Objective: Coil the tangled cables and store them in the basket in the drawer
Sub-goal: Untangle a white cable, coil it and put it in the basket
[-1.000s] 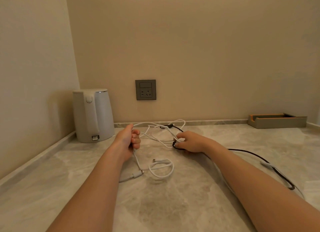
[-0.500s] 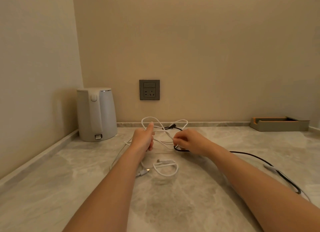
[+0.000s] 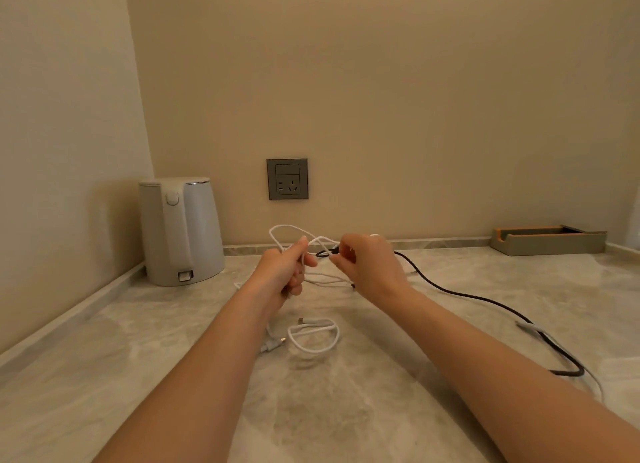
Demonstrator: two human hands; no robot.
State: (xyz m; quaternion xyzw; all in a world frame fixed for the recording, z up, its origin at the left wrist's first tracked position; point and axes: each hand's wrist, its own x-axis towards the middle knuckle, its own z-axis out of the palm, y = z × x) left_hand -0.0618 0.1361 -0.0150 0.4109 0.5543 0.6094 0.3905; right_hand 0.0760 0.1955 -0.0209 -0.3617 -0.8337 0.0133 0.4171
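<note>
- White cable [image 3: 288, 227] raised off the countertop [image 3: 138, 376], one loop arching above the left hand [image 3: 282, 272], other strands sagging between the two hands.
- Left hand: fingers curled round the white strands, thumb upright and pressed against them.
- Right hand [image 3: 369, 265]: fingertips pinching the black cable [image 3: 450, 291] at a small loop just beside the white one; other fingers bent.
- Whether the right hand grips white strands too: cannot tell.
- Black cable trailing from that pinch down to the stone top, running off to the right, then hooking back near the right forearm.
- Flat on the countertop between the forearms: a small white coil [image 3: 313, 339] with a plug end showing, and a second connector [image 3: 273, 345] just beside the left forearm.
- A pale cable length [image 3: 530, 327] lying alongside the black cable at the right.
- White kettle [image 3: 183, 230] upright in the left corner, close to both walls.
- Grey wall socket [image 3: 287, 179] on the back wall, above the hands.
- Low grey tray [image 3: 547, 244] with an orange inner edge at the far right, against the back wall.
</note>
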